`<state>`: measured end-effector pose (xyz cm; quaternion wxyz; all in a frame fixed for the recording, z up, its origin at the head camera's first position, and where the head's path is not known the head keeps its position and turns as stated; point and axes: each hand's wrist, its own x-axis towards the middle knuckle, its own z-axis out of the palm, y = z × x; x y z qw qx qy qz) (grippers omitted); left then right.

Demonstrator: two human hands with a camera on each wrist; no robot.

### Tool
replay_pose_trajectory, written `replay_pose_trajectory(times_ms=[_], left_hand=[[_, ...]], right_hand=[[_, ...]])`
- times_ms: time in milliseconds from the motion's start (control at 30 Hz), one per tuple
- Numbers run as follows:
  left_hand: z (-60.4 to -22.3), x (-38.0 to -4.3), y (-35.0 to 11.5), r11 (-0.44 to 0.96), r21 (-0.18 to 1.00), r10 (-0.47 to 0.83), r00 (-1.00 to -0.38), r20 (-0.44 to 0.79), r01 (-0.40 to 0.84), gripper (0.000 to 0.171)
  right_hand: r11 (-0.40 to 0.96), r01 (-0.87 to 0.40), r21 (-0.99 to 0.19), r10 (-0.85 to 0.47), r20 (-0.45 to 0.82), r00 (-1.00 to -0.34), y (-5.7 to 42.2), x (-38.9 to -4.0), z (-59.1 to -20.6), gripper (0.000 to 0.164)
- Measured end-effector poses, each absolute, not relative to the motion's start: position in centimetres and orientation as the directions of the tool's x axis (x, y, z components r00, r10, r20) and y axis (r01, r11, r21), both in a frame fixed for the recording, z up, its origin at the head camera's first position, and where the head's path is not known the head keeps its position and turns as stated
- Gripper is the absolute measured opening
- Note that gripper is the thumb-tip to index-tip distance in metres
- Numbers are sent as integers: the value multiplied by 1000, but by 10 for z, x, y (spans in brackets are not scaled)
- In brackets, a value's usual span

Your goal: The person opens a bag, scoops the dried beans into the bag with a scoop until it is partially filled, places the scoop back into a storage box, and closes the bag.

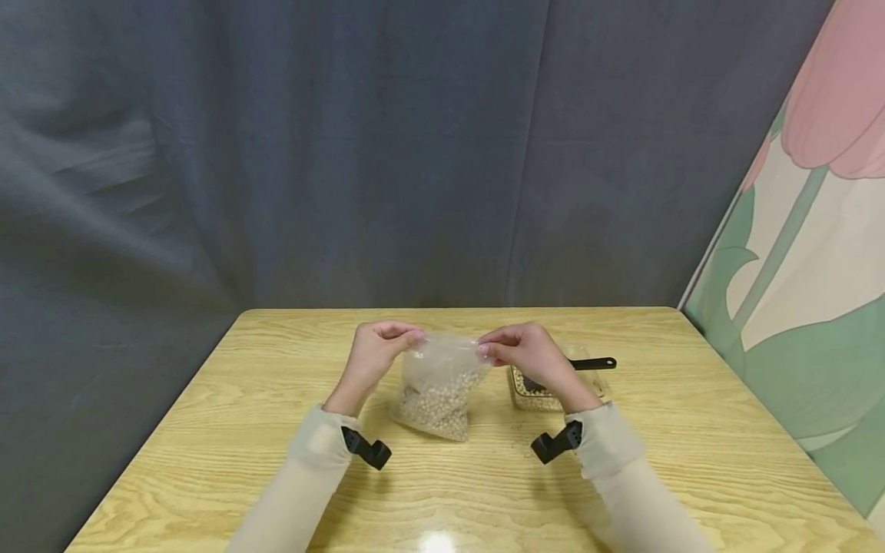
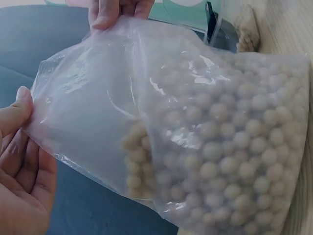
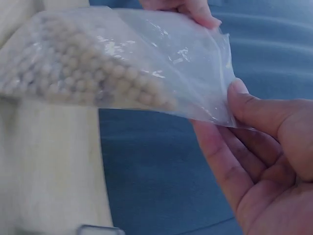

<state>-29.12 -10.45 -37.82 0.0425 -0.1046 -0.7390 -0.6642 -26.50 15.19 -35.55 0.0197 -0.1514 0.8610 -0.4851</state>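
A clear plastic bag [image 1: 439,392] partly filled with small round beige balls stands upright over the table, its top edge stretched between both hands. My left hand [image 1: 376,357] pinches the bag's upper left corner between thumb and fingers. At the opposite upper corner, my right hand [image 1: 528,353] pinches the plastic the same way. Seen from the left wrist, the beige balls [image 2: 239,147] fill the lower part of the bag, while the upper part is only film. In the right wrist view the right hand [image 3: 264,147] has its thumb on one face of the film and its fingers behind.
Behind the right hand sits a clear rectangular container [image 1: 535,401] with similar beige balls in it. A black-handled utensil [image 1: 591,363] lies across it, partly hidden by the hand. The wooden table [image 1: 242,399] ends at a dark curtain [image 1: 387,192].
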Motion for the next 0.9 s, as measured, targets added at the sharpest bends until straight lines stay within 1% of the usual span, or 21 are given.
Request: replay_pose_trajectory(times_ms=[200,400,533,600,733,833,900], left_hand=[[-376,-283,-95,23,974,122,-968,221,225,22],[-382,-283,-97,39,973,162,-962,218,227,24],[-384,-284,-99,107,963,192,-956,223,246,25],[-385,-284,-100,154,949,207,-948,243,276,26],[-387,-282,-100,267,899,210,-931,297,347,23],[-388,-282,-99,331,867,208,-925,318,372,19],[-390,-282,-99,348,857,208,-923,324,379,17]], right_hand=[[516,-276,-811,-256,162,-953,160,-266,-346,23],[483,-222,-847,-193,144,-971,161,-268,-357,30],[410,-190,-892,-189,121,-975,164,-269,-367,36],[386,-185,-904,-202,113,-973,166,-270,-371,36],[379,-184,-907,-212,109,-971,169,-269,-380,33],[378,-185,-907,-182,123,-975,169,-267,-386,32],[374,-191,-908,-147,146,-978,167,-266,-389,30]])
